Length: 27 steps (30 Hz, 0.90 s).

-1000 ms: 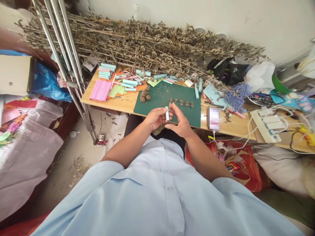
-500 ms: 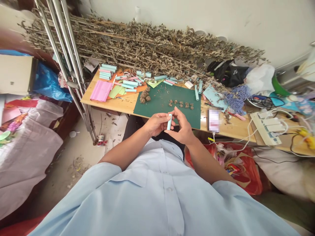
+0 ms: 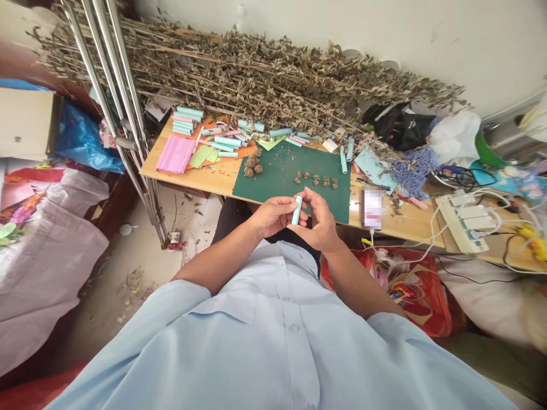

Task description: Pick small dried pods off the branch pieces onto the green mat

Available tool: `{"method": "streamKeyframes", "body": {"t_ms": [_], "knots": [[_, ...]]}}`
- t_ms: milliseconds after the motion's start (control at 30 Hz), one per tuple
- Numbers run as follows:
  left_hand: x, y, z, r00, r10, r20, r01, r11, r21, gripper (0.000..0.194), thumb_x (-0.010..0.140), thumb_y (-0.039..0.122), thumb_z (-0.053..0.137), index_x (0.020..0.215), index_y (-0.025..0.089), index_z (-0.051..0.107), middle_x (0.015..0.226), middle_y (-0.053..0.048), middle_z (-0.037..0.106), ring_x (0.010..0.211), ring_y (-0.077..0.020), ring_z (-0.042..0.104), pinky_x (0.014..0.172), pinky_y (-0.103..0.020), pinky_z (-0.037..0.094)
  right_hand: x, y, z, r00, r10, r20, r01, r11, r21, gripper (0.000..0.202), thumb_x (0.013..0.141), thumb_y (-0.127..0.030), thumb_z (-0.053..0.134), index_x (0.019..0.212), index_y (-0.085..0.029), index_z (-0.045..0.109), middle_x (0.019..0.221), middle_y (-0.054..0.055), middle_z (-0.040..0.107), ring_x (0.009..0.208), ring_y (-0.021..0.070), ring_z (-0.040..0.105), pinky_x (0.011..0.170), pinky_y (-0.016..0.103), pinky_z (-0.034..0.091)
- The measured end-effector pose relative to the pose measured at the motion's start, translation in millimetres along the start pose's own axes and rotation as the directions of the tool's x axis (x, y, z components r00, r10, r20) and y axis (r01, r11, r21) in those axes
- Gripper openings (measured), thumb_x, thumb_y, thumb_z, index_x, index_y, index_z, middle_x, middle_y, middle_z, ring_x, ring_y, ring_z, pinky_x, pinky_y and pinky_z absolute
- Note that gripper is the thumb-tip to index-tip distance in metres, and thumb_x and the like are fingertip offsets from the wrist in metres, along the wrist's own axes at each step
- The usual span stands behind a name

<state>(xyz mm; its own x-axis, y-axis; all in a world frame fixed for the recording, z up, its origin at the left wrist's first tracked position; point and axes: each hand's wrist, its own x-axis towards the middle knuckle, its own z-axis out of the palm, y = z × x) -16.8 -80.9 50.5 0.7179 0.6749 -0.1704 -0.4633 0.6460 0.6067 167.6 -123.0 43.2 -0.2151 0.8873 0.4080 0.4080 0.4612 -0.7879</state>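
Observation:
A small light-blue paper roll [image 3: 297, 210] stands nearly upright between my two hands, just in front of the table edge. My left hand [image 3: 276, 215] pinches it from the left with thumb and fingers. From the right, my right hand [image 3: 319, 222] holds it by the ends, thumb low and fingertips near the top. Beyond them lies a dark green cutting mat [image 3: 282, 185]. On the mat sit a heap of brown dried clumps [image 3: 253, 164] and a row of smaller clumps [image 3: 316, 180].
Blue and pink paper rolls [image 3: 226, 142] and a pink paper stack [image 3: 176, 154] lie at the table's left. Dried stems [image 3: 265, 74] line the back. A phone [image 3: 371, 209], purple yarn [image 3: 412, 173] and a power strip [image 3: 461, 222] are right. Metal poles [image 3: 123, 114] stand left.
Very little differs. The paper roll has tilted slightly, its top leaning a bit more to the right, and both hands keep hold of it. The view has shifted slightly.

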Motion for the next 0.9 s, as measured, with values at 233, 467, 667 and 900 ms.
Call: {"method": "streamKeyframes", "body": {"t_ms": [233, 467, 667, 900], "knots": [[0.8, 1.6, 2.1, 0.997, 0.029, -0.065, -0.037, 0.993, -0.113, 0.033, 0.086, 0.035, 0.084, 0.103, 0.009, 0.073, 0.084, -0.012, 0.078, 0.072, -0.0216, 0.077, 0.070, -0.029, 0.061, 6.5, 2.3, -1.4, 0.999, -0.006, 0.043, -0.001, 0.987, 0.162, 0.111, 0.075, -0.055, 0.092, 0.166, -0.037, 0.031, 0.164, 0.011, 0.047, 0.150, 0.0375, 0.049, 0.125, 0.059, 0.043], [0.8, 1.1, 4.4, 0.995, 0.009, -0.097, -0.023, 0.989, -0.147, 0.025, 0.092, 0.032, 0.078, 0.100, 0.009, 0.073, 0.081, -0.011, 0.077, 0.073, -0.0215, 0.078, 0.070, -0.028, 0.060, 8.8, -3.0, -1.1, 0.999, 0.027, 0.028, -0.033, 0.975, 0.220, 0.098, 0.084, -0.047, 0.086, 0.166, -0.038, 0.033, 0.155, 0.010, 0.056, 0.143, 0.0332, 0.055, 0.123, 0.057, 0.045], [1.3, -1.1, 4.5, 0.998, 0.038, -0.054, -0.047, 0.983, -0.176, 0.025, 0.091, 0.030, 0.079, 0.101, 0.008, 0.072, 0.083, -0.011, 0.077, 0.075, -0.0227, 0.078, 0.072, -0.029, 0.061, 9.1, -6.6, -0.2, 1.000, 0.029, 0.005, -0.030, 0.987, 0.157, 0.098, 0.084, -0.044, 0.085, 0.166, -0.034, 0.033, 0.154, 0.012, 0.057, 0.141, 0.0330, 0.057, 0.120, 0.055, 0.049], [1.1, -1.6, 5.9, 0.999, 0.036, -0.039, -0.042, 0.986, -0.163, 0.027, 0.090, 0.032, 0.081, 0.101, 0.010, 0.071, 0.085, -0.011, 0.077, 0.076, -0.0221, 0.078, 0.073, -0.029, 0.061, 7.7, -9.2, -2.0, 0.999, -0.024, -0.035, 0.026, 0.999, 0.036, 0.097, 0.082, -0.039, 0.086, 0.164, -0.032, 0.037, 0.152, 0.013, 0.059, 0.137, 0.0346, 0.061, 0.120, 0.056, 0.050]]}}
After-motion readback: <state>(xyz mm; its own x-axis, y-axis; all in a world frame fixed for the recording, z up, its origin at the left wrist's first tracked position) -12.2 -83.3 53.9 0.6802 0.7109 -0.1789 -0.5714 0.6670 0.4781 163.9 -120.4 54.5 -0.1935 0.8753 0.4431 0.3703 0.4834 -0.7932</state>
